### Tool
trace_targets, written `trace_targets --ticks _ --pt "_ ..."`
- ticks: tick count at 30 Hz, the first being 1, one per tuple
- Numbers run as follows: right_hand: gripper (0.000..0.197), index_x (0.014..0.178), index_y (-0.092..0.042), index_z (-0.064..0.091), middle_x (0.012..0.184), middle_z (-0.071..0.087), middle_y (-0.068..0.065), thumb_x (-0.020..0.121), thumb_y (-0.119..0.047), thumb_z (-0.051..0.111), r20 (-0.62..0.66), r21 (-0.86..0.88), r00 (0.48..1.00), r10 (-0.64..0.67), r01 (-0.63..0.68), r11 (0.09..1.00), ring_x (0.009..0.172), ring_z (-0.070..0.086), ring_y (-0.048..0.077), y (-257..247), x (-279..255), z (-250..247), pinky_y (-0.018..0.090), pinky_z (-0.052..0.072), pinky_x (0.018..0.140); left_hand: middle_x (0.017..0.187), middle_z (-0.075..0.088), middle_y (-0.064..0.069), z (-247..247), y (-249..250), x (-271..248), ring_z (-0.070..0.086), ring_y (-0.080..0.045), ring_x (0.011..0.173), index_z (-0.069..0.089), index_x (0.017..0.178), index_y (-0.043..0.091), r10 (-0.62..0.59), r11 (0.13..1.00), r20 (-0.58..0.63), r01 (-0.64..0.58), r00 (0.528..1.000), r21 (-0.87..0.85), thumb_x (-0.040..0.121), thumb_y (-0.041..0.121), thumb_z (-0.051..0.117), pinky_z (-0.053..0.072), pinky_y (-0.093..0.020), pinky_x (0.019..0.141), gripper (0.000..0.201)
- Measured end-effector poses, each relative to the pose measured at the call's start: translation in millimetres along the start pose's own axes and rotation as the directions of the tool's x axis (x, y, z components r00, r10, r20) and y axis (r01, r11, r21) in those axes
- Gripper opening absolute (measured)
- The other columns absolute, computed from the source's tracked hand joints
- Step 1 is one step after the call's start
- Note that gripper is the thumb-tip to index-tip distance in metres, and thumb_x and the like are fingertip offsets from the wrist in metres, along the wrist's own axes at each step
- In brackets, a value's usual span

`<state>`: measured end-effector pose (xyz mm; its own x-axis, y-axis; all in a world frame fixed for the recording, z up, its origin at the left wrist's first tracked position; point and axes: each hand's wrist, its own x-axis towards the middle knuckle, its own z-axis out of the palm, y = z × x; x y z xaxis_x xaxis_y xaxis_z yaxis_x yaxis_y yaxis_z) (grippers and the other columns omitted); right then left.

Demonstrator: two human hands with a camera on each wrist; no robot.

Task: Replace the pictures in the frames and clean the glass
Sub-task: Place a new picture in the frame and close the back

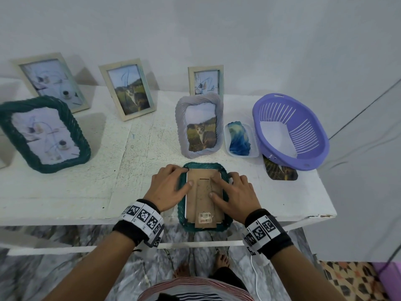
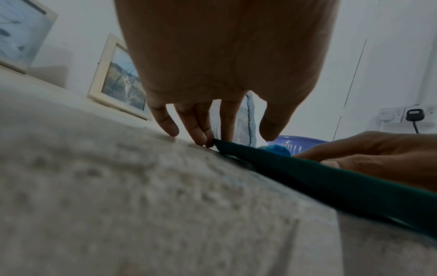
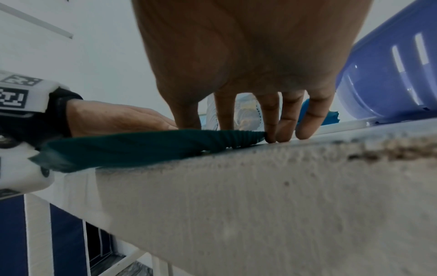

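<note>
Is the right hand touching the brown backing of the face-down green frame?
Touching. The head view shows the right hand's fingers lying flat on the brown backing board of the green frame.

We see a dark green frame [image 1: 224, 178] lying face down at the worktop's near edge, sticking out a bit, its brown cardboard back [image 1: 204, 197] facing up.

Six picture frames stand or lie on the worktop [image 1: 65, 192]: three plain pale frames [image 1: 51, 81] farthest beyond the fingers [image 1: 191, 183], two green rope-edged frames, one [image 1: 43, 133] upright far to their left and one [image 1: 204, 196] face down under them, and one grey ribbed frame [image 1: 199, 124] just past them. To the right of the fingers are one purple basket [image 1: 290, 131], one clear tray [image 1: 242, 140] with one blue cloth [image 1: 238, 137], and one loose photo [image 1: 280, 170]. Two hands, left hand [image 1: 169, 187] and right hand [image 1: 236, 196], each wear one marker wristband [image 1: 145, 220].
</note>
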<state>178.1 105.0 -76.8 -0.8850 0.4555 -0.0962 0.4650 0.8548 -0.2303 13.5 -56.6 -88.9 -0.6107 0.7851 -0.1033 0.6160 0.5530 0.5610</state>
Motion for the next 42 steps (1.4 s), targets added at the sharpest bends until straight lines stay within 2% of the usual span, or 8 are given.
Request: trace_targets --ticks 8,14,19,23,27,30,36,42 --pt "0.047 0.123 -0.023 0.054 0.119 0.05 0.015 0.084 -0.047 0.045 -0.084 -0.113 0.996 -0.038 0.028 0.993 0.096 0.051 0.036 -17 -6 -7 0.043 0.047 0.073 0.113 0.061 -0.003 -3 7 -13 0.061 -0.018 0.097 0.053 0.13 0.019 -0.13 0.96 -0.05 0.113 0.99 -0.257 0.094 0.044 0.055 0.05 -0.034 0.086 0.044" --pt "0.051 0.106 -0.022 0.058 0.112 0.048 0.009 0.083 -0.06 0.034 -0.006 0.207 0.996 -0.086 0.086 0.975 0.093 0.051 0.028 -47 -16 -10 0.039 0.049 0.079 0.104 0.071 -0.009 -15 34 -29 0.07 -0.015 0.08 0.058 0.12 0.019 -0.373 0.467 0.089 0.27 0.924 -0.842 0.099 0.039 0.052 0.053 -0.026 0.066 0.029" --pt "0.059 0.126 -0.033 0.049 0.114 0.06 -0.006 0.081 -0.07 0.051 -0.015 0.554 0.999 0.037 -0.023 0.832 0.101 0.057 0.013 -64 -24 -46 0.032 0.049 0.086 0.104 0.072 -0.006 -46 63 -39 0.068 -0.014 0.082 0.061 0.118 0.022 -0.308 0.393 -0.066 0.064 0.949 -0.917 0.104 0.041 0.038 0.055 -0.033 0.076 0.033" --pt "0.039 0.129 -0.03 0.05 0.113 0.066 -0.003 0.092 -0.036 0.061 0.073 0.879 0.996 0.055 -0.09 0.468 0.1 0.065 0.011 -57 -22 -57 0.033 0.057 0.084 0.117 0.07 0.001 -50 67 -41 0.066 -0.012 0.104 0.06 0.124 0.024 -0.017 0.504 -0.09 -0.069 0.996 -0.861 0.105 0.034 0.035 0.054 -0.028 0.088 0.033" --pt "0.03 0.126 -0.011 0.051 0.106 0.069 0.012 0.097 -0.007 0.05 0.091 0.952 0.984 0.151 -0.131 0.276 0.094 0.068 0.02 -40 -19 -42 0.028 0.056 0.076 0.126 0.061 0.003 -24 33 -29 0.055 -0.009 0.116 0.06 0.125 0.022 0.122 0.9 -0.111 -0.157 0.986 -0.406 0.097 0.042 0.048 0.044 -0.035 0.102 0.036" --pt "0.03 0.126 -0.007 0.053 0.099 0.071 0.009 0.096 -0.006 0.052 0.081 0.918 0.967 0.242 -0.167 0.359 0.086 0.069 0.015 -21 -17 -20 0.028 0.056 0.074 0.139 0.05 -0.003 -7 2 -27 0.048 -0.024 0.123 0.058 0.132 0.016 0.156 0.978 -0.034 -0.16 0.987 -0.135 0.086 0.053 0.032 0.038 -0.04 0.106 0.064" --pt "0.034 0.118 -0.008 0.061 0.106 0.06 0.01 0.091 -0.028 0.061 -0.017 0.404 0.97 0.244 -0.217 0.889 0.098 0.056 0.025 5 -11 7 0.028 0.043 0.085 0.152 0.041 0.003 7 -30 -26 0.044 -0.024 0.129 0.053 0.139 0.018 0.295 0.953 0.024 -0.296 0.955 0.069 0.096 0.046 0.034 0.043 -0.046 0.101 0.055" --pt "0.034 0.117 -0.009 0.06 0.112 0.055 0.012 0.091 -0.031 0.057 -0.107 0.194 0.984 0.143 -0.12 0.974 0.105 0.052 0.031 9 6 -9 0.04 0.046 0.087 0.158 0.031 0.005 10 -40 -24 0.032 -0.02 0.14 0.047 0.141 0.03 0.322 0.94 -0.005 -0.319 0.947 0.121 0.097 0.05 0.036 0.032 -0.042 0.108 0.049"
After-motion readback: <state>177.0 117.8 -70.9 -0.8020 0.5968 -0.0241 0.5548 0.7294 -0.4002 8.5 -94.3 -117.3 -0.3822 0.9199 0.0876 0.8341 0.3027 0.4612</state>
